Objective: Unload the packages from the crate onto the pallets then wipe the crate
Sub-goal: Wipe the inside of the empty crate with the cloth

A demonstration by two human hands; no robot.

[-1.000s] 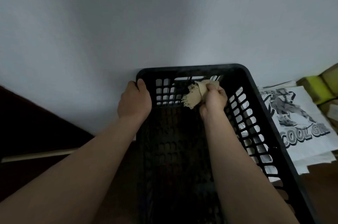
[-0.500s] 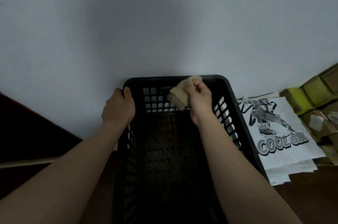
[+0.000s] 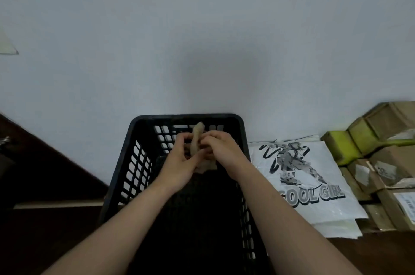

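Observation:
A black slotted plastic crate (image 3: 134, 162) stands against the wall in front of me, with no packages visible inside; its dark bottom is hard to see. Both hands are over its far end. My left hand (image 3: 179, 162) and my right hand (image 3: 221, 150) both pinch a beige cloth (image 3: 196, 137) that stands up between them, bunched. A white package printed "COOL GIRL" (image 3: 303, 176) lies to the right of the crate, and brown cardboard packages (image 3: 386, 171) lie beyond it on a wooden pallet (image 3: 377, 216).
A pale grey wall (image 3: 202, 38) rises just behind the crate. Dark brown floor (image 3: 51, 185) spreads to the left. A yellow-green wrapped package (image 3: 343, 146) sits at the far right among the cardboard boxes.
My left hand has let go of the crate's far left rim and come to the cloth, which both hands now hold. The camera view has tilted up and the crate appears lower.

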